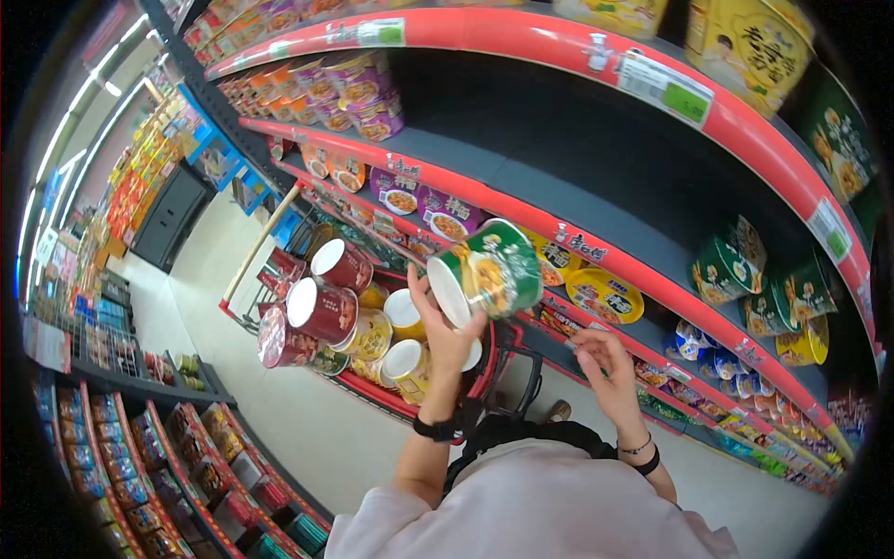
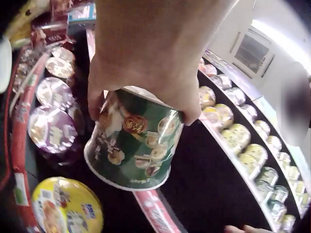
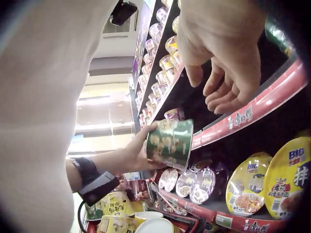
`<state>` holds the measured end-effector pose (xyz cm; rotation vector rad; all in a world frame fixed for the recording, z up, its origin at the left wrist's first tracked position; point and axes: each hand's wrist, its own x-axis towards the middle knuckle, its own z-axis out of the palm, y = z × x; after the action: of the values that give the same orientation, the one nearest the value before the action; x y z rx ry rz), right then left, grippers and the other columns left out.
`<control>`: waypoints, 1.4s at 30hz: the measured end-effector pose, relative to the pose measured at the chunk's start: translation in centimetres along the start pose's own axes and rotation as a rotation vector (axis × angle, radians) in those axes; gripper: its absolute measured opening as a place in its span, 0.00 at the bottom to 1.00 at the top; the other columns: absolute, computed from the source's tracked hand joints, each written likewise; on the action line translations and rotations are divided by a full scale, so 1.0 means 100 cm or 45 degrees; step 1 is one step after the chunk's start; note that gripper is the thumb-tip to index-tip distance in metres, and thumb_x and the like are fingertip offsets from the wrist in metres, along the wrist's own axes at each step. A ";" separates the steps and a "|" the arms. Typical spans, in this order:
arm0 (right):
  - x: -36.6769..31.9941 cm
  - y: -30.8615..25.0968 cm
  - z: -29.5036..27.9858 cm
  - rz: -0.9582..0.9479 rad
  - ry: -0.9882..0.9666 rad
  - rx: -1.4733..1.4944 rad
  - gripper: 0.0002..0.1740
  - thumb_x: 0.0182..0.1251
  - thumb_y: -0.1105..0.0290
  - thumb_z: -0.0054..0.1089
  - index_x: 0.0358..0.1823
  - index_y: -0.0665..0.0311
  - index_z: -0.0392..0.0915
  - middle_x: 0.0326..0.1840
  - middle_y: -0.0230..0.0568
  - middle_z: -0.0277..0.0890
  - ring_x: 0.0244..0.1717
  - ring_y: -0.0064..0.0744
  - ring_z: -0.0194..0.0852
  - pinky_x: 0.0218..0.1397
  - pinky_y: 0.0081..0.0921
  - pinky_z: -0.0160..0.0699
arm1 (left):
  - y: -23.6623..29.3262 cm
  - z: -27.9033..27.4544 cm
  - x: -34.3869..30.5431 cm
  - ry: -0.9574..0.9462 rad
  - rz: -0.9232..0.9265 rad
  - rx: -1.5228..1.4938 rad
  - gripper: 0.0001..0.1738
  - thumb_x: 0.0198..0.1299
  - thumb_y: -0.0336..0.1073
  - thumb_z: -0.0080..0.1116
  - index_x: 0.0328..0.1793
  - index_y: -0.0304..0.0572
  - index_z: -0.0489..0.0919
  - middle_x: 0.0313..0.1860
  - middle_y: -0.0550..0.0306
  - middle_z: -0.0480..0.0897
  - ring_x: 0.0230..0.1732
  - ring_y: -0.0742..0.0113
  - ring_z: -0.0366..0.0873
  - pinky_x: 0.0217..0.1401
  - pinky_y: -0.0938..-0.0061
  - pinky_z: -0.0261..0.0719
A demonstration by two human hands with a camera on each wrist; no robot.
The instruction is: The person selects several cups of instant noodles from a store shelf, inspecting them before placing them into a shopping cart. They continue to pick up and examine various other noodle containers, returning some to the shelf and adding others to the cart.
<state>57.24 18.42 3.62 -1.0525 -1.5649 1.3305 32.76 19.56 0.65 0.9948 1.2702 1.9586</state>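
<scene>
A green instant noodle cup (image 1: 507,270) with food pictures on its side is in my left hand (image 1: 445,340), thumb and fingers spread around its white end. The cup is tilted on its side above the near end of a shopping cart. In the left wrist view, the fingers grip the same noodle cup (image 2: 136,138) near one rim. My right hand (image 1: 607,368) hangs by the shelf front with fingers loosely bent and nothing in them. In the right wrist view, that hand (image 3: 223,53) is apart from the cup, in front of the shelf.
The shopping cart (image 1: 380,395) holds red noodle cups (image 1: 321,312) and yellow ones (image 1: 371,335). Shelves with red edges (image 1: 484,207) curve along the right. Green cups (image 1: 726,270) and yellow bowls (image 1: 605,295) stand on them. Low racks (image 1: 191,438) line the left side.
</scene>
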 end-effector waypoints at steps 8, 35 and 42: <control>-0.001 -0.010 -0.014 -0.258 -0.083 0.620 0.50 0.69 0.61 0.60 0.79 0.57 0.30 0.71 0.49 0.58 0.68 0.39 0.64 0.67 0.37 0.66 | 0.009 0.081 -0.074 -0.228 0.359 -0.046 0.80 0.29 0.57 0.84 0.77 0.41 0.34 0.72 0.41 0.51 0.74 0.49 0.53 0.75 0.55 0.55; 0.002 -0.066 -0.177 -0.820 0.816 -0.171 0.38 0.62 0.72 0.65 0.72 0.67 0.57 0.73 0.49 0.55 0.72 0.43 0.58 0.69 0.39 0.66 | 0.038 0.284 -0.013 -0.817 0.687 0.494 0.44 0.50 0.49 0.72 0.69 0.34 0.66 0.61 0.40 0.72 0.67 0.43 0.65 0.76 0.47 0.46; 0.012 -0.041 -0.194 -0.669 0.807 -0.564 0.37 0.64 0.70 0.62 0.72 0.71 0.57 0.76 0.55 0.54 0.77 0.49 0.51 0.74 0.40 0.56 | 0.013 0.312 -0.006 -0.924 0.342 0.316 0.45 0.55 0.49 0.69 0.72 0.30 0.62 0.64 0.36 0.71 0.64 0.44 0.69 0.71 0.56 0.60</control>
<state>74.72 25.26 10.02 -1.0745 -1.5049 0.2515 59.05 33.65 9.87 1.8637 0.9923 1.3963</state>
